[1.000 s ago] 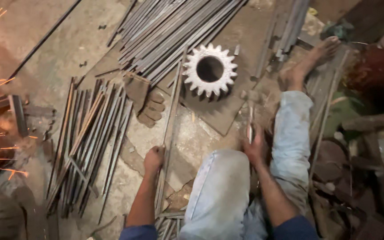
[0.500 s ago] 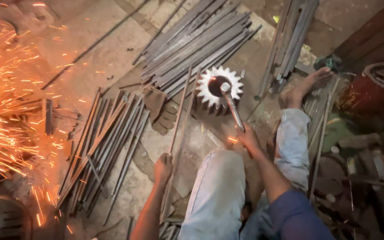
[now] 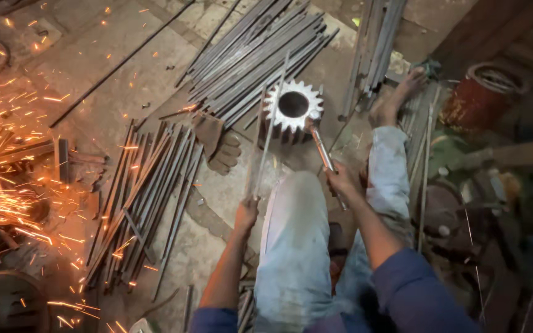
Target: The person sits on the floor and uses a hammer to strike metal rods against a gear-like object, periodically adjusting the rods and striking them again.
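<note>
Left hand (image 3: pixel 246 214) gripping long steel rod (image 3: pixel 269 132), laid across gear wheel (image 3: pixel 293 110) toward 12 o'clock. Right hand (image 3: pixel 342 182) clenched round hammer handle (image 3: pixel 322 153), head touching gear at 5 o'clock.

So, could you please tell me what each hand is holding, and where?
Left hand grips the long metal strip at its near end; right hand holds the hammer by its handle.

Your gear (image 3: pixel 293 106) is hemmed by rods (image 3: pixel 251 58) at eleven o'clock; bare floor (image 3: pixel 137 68) lies at ten o'clock.
</note>
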